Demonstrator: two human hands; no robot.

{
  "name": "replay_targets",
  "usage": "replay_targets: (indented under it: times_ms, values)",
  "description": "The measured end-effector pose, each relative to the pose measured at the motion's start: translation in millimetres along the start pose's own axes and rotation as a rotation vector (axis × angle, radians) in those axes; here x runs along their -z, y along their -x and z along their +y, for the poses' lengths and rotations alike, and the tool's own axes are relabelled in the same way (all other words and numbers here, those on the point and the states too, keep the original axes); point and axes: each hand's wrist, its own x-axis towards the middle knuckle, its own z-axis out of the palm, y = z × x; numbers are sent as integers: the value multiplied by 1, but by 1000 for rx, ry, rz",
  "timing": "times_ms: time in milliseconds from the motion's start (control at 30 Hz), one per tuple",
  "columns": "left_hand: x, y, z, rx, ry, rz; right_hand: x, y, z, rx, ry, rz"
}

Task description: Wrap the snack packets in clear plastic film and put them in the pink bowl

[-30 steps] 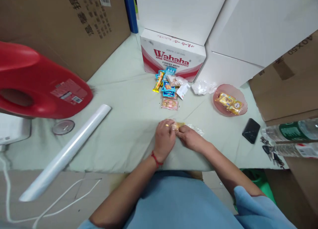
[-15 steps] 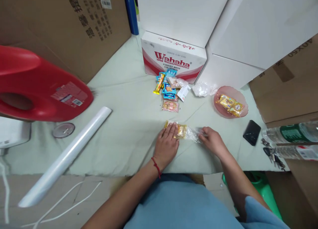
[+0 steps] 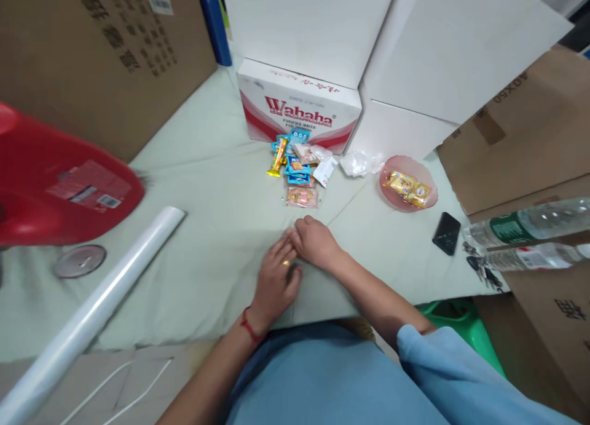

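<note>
My left hand [image 3: 279, 277] lies low over the near middle of the cloth, fingers stretched forward and thumb apart. Its fingertips meet my right hand [image 3: 316, 240], whose fingers are curled closed; anything inside them is hidden. The yellow snack packet in clear film seen earlier does not show between the hands. Just beyond them lies a pink-wrapped snack [image 3: 302, 197], beside a pile of blue snack packets [image 3: 297, 166], a yellow stick packet [image 3: 278, 157] and a white sachet [image 3: 325, 171]. To the right, a pink bowl [image 3: 391, 197] holds yellow snack packets [image 3: 408, 188].
A Wahaha carton [image 3: 299, 108] stands behind the snacks, near crumpled clear plastic [image 3: 362, 163]. At right are a black phone [image 3: 447, 233], keys [image 3: 483, 272] and plastic bottles [image 3: 534, 256]. At left are a white film roll [image 3: 96, 308], a round lid [image 3: 80, 261] and a red jug [image 3: 92, 185].
My right hand has moved left to meet my left hand. The film-wrapped yellow packet between them has dropped out of sight. The whole view has shifted a little.
</note>
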Motion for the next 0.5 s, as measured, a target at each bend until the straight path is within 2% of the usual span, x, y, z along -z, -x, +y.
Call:
replay_targets:
  times_ms: [100, 167, 333, 400, 500]
  values:
    - [28, 16, -12, 71, -20, 157, -7, 13, -4, 51, 41, 45]
    - [41, 24, -15, 110, -64, 211, -12, 17, -6, 67, 63, 54]
    - [46, 42, -14, 54, -111, 144, -9, 18, 1, 40, 65, 45]
    - [42, 49, -15, 26, -131, 118, 6, 27, 22, 35, -6, 83]
    - [38, 56, -18, 1, -168, 110, 49, 46, 86, -2, -231, 263]
